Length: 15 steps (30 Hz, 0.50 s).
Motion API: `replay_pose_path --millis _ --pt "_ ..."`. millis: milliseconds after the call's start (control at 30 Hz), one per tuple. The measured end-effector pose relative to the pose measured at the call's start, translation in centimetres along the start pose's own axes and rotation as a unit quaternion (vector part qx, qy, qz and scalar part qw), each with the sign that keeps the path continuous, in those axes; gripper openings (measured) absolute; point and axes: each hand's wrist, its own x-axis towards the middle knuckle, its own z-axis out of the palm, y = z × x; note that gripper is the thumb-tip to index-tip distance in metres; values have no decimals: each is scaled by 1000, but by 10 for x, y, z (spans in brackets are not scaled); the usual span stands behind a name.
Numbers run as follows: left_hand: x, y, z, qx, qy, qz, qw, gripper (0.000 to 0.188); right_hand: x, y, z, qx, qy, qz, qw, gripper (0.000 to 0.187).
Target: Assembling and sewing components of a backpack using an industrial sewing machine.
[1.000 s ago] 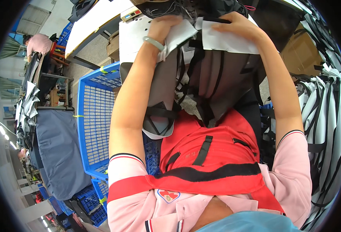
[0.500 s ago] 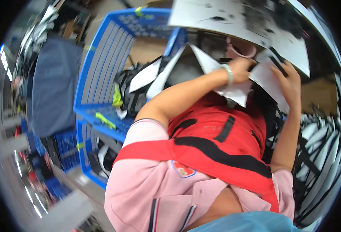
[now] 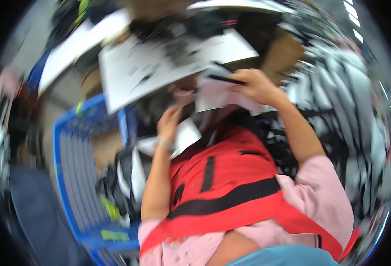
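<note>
My right hand (image 3: 257, 86) is closed on a white flat piece (image 3: 211, 95) with black straps (image 3: 226, 79) at its upper edge. The piece hangs left of the fingers, above my lap. Lower and to the left, my left hand (image 3: 169, 123) has its fingers drawn together. Blur hides what lies between them. Another white piece (image 3: 187, 135) lies right beside this hand, over dark material. A red apron (image 3: 231, 164) with black bands covers my lap.
A white table (image 3: 129, 75) with black scraps stands ahead, a pink container (image 3: 184, 86) below its edge. At left is a blue plastic basket (image 3: 64, 177) holding black and white pieces. Many grey-white pieces with black straps (image 3: 333, 84) are stacked at right.
The view has swung, so the table and basket sit further left. My hands have moved apart; the right keeps the white strapped piece, and the left is lower, away from it.
</note>
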Motion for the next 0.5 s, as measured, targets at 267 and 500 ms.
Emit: replay_pose_path --millis 267,500 --pt "13 -85 -30 -4 -42 27 999 24 1 -111 -239 -113 206 134 963 36" --pt "15 -74 -22 57 -41 21 997 19 -126 -68 -495 -33 454 207 866 26"
